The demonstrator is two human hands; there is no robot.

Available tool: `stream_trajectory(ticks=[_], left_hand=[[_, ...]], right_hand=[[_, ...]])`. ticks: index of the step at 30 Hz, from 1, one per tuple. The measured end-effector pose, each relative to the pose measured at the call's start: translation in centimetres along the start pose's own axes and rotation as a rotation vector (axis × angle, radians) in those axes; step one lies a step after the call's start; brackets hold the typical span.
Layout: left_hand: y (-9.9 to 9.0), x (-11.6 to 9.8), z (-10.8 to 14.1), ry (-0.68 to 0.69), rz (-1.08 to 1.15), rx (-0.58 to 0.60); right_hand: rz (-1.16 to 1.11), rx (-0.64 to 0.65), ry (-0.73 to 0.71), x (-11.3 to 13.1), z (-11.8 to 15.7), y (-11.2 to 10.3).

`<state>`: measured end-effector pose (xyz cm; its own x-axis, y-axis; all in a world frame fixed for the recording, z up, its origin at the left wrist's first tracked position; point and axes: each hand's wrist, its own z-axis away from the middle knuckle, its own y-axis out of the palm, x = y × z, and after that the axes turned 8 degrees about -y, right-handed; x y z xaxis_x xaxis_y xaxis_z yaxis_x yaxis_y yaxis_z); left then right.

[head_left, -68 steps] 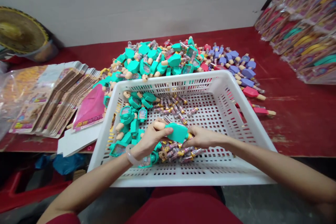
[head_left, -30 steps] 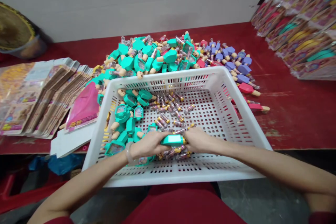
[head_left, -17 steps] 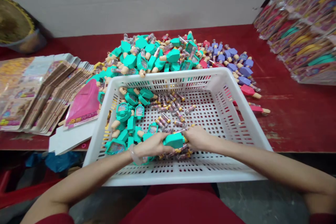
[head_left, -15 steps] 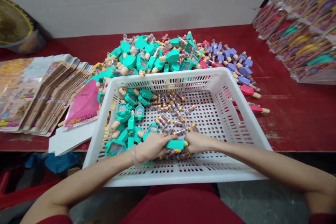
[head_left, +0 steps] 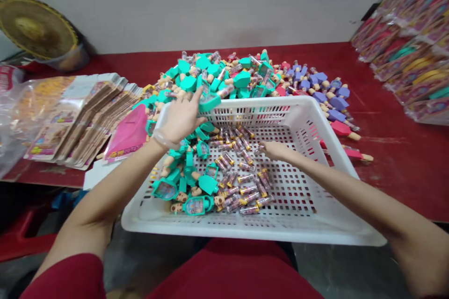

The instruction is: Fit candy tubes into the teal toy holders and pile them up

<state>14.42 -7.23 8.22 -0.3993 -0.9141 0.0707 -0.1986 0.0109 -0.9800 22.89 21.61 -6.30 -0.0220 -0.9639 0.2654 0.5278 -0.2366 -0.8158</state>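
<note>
My left hand (head_left: 182, 117) is over the back-left rim of the white plastic basket (head_left: 245, 231), its fingers spread. Right at its fingertips is a teal ice-lolly-shaped toy (head_left: 209, 103), above the back rim. Inside the basket, my right hand (head_left: 275, 149) pinches a small clear tube (head_left: 260, 150) with its fingertips. Several more clear tubes with yellow caps (head_left: 247, 189) lie in the middle of the basket. Teal lolly toys with beige handles (head_left: 194, 205) fill its left side.
Behind the basket is a heap of teal toys (head_left: 242, 79), with purple ones (head_left: 338, 103) and red ones (head_left: 340, 128) to the right. Folded printed cards (head_left: 87, 121) and a pink bag (head_left: 128, 131) lie left on the red table (head_left: 389, 163). Packaged toys (head_left: 417, 56) stand stacked at right.
My hands were together around a teal toy near the basket's front. The left has moved up and left to the back rim; the right has moved back and taken a tube.
</note>
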Motion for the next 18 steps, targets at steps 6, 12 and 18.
stream_trajectory(ticks=[6, 12, 18], left_hand=[[5.1, -0.7, 1.8, 0.265, -0.036, 0.324], [13.8, 0.4, 5.0, 0.287, -0.030, 0.459], [12.0, 0.3, 4.3, 0.265, 0.054, 0.450]], right_hand=[[0.052, -0.106, 0.119, -1.0, -1.7, 1.9], [-0.004, -0.284, 0.127, 0.3, -0.5, 1.2], [-0.150, -0.392, -0.049, 5.2, 1.1, -1.4]])
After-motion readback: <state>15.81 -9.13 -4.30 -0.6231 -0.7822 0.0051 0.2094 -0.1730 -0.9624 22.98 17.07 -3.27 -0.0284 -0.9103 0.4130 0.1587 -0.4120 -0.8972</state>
